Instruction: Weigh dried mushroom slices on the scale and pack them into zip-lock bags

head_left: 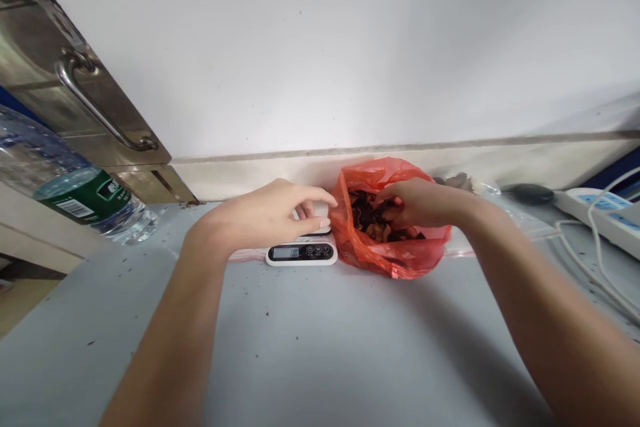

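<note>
My left hand (pixel 265 217) hovers over a small white kitchen scale (pixel 303 253), its thumb and fingers apart and nothing visible between them. The fingertips come close to the left edge of a red plastic bag (pixel 345 240); whether they touch it I cannot tell. The scale's display reads zero, and its weighing plate is mostly covered by the hand. Inside the open bag lie dark brown dried pieces (pixel 383 230), curled and thin. My right hand (pixel 417 203) reaches into the bag, its fingers bent around some pieces and the tips partly hidden.
A large water bottle (pixel 85 187) with a green label stands at the left, near a metal door handle (pixel 100 110). Clear plastic bags (pixel 523 220) lie behind the right arm. A white power strip (pixel 605 210) with cables sits at the far right. A wall (pixel 320 53) rises behind.
</note>
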`<state>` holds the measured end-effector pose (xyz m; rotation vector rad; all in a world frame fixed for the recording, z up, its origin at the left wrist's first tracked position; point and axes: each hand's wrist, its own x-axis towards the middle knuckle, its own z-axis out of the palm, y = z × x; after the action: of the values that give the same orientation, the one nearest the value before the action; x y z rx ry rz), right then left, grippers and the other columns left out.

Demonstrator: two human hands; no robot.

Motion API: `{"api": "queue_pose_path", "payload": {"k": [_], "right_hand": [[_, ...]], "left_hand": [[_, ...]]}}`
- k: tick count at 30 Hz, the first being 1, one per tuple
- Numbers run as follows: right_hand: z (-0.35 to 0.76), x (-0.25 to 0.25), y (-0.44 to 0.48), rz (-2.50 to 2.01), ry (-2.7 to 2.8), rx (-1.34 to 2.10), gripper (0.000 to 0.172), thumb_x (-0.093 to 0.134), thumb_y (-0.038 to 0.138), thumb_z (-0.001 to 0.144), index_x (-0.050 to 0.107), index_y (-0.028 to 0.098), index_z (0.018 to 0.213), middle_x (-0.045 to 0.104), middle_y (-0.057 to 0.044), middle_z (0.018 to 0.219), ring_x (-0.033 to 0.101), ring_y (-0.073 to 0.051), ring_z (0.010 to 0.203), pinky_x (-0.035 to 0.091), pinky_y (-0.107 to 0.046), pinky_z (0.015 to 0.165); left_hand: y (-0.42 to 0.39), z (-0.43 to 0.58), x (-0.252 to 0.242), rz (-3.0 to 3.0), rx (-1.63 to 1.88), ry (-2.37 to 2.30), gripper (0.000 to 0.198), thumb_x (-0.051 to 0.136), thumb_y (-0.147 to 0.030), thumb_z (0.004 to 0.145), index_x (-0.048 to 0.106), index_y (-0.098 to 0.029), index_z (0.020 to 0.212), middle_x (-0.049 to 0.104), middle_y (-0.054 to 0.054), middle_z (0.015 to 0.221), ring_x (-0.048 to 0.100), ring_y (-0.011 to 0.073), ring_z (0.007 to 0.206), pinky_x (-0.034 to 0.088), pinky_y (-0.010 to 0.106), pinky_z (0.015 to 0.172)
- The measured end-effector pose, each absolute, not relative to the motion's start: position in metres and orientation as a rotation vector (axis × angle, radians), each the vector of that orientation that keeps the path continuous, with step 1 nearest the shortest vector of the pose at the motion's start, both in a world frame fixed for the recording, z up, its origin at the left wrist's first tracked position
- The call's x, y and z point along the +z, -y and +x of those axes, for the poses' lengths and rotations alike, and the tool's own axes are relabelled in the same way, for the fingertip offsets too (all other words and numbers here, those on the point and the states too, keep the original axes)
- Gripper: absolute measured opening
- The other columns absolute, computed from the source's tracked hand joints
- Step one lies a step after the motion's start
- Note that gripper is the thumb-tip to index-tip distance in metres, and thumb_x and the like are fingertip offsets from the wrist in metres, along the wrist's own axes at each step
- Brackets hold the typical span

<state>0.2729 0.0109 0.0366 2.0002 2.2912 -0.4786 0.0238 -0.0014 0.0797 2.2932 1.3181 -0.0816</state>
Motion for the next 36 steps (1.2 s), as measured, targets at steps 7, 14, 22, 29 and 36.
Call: {"api": "queue_pose_path", "payload": {"k": [7,14,22,29,36], "right_hand": [[0.279,0.043,-0.014,2.037,-2.265,-0.547,0.051,0.06,0.001,0.082,0.078,0.027,0.121,0.079,-0.006,0.114,0.072,-0.027,0.101,0.055,-0.032,0.08],[0.292,0.065,-0.003,1.863,-2.472,-0.905,0.036,0.062,0.019,0.079,0.08,0.027,0.109,0.081,-0.002,0.099,0.073,-0.026,0.091,0.056,-0.036,0.08],[0.235,0.069,0.007,2.059,-2.821,-1.185,0.033,0.07,0.021,0.082,0.075,0.025,0.114,0.079,-0.003,0.09,0.074,-0.025,0.087,0.057,-0.034,0.079],[0.173,0.016,-0.008,1.856,-2.967,-0.831,0.046,0.054,-0.001,0.085,0.075,0.019,0.12,0.075,-0.009,0.108,0.072,-0.02,0.091,0.054,-0.029,0.082],[0.173,0.02,-0.004,1.799,-2.74,-0.843,0.04,0.053,0.009,0.096,0.067,0.022,0.131,0.074,-0.01,0.121,0.069,-0.022,0.096,0.05,-0.029,0.079]], "left_hand": [[0.0,0.023,0.078,2.276,-0.071,-1.316,0.052,0.057,-0.044,0.093,0.065,-0.033,0.144,0.075,0.004,0.127,0.07,0.0241,0.105,0.051,0.029,0.083],[0.0,0.012,0.083,2.278,-0.058,-1.36,0.051,0.052,-0.04,0.095,0.064,-0.034,0.144,0.076,0.001,0.127,0.07,0.0227,0.107,0.05,0.027,0.084],[-0.006,-0.021,0.087,2.235,-0.126,-1.546,0.064,0.045,-0.054,0.098,0.052,-0.03,0.156,0.07,0.006,0.144,0.066,0.0264,0.125,0.048,0.032,0.1],[-0.023,-0.041,0.069,2.111,-0.317,-1.708,0.066,0.048,-0.058,0.094,0.051,-0.035,0.156,0.063,0.007,0.153,0.065,0.0306,0.128,0.05,0.037,0.101],[-0.021,-0.038,0.065,2.139,-0.216,-1.592,0.065,0.044,-0.056,0.098,0.051,-0.028,0.156,0.063,0.011,0.152,0.064,0.0326,0.127,0.048,0.043,0.104]]}}
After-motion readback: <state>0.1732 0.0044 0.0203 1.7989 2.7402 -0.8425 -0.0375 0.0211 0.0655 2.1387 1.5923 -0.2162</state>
